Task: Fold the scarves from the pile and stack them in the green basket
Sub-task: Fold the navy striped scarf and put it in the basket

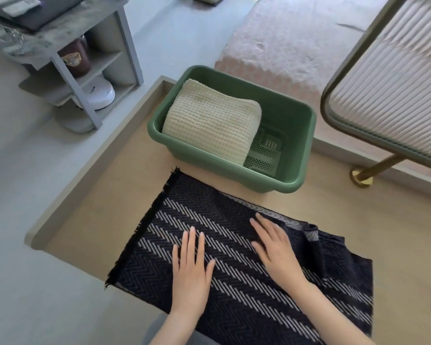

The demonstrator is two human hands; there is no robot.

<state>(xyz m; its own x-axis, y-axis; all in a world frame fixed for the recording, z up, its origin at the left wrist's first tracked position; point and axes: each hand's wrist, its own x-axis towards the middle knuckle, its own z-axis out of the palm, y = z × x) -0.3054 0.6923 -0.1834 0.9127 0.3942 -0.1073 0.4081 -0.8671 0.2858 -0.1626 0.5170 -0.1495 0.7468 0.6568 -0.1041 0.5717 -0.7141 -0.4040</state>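
While both my hands lie palm-down on the dark herringbone scarf, nothing is pinched: my left hand rests flat with its fingers a little spread, and my right hand rests flat with straight fingers close together, angled toward the far left. This scarf lies spread on the wooden table, its fringed end to the left, its near edge running over the table's edge toward me. At the right it is rumpled, with a loose layer bunched just beside my right hand. I judge that as the main hazard: if I fold over that lump, the bundle will come out thick and crooked, and the overhanging part could drag the cloth toward me once I lift my palms. The green basket stands just beyond the scarf's far edge, and a folded cream scarf already sits in its left half, leaning on the wall, so a second one laid on it may tilt or slide to the bare right side. I cannot see the pile. Around stand a grey shelf unit at far left, a pink bed behind, and a ribbed screen whose brass foot stands right of the basket, crowding that side
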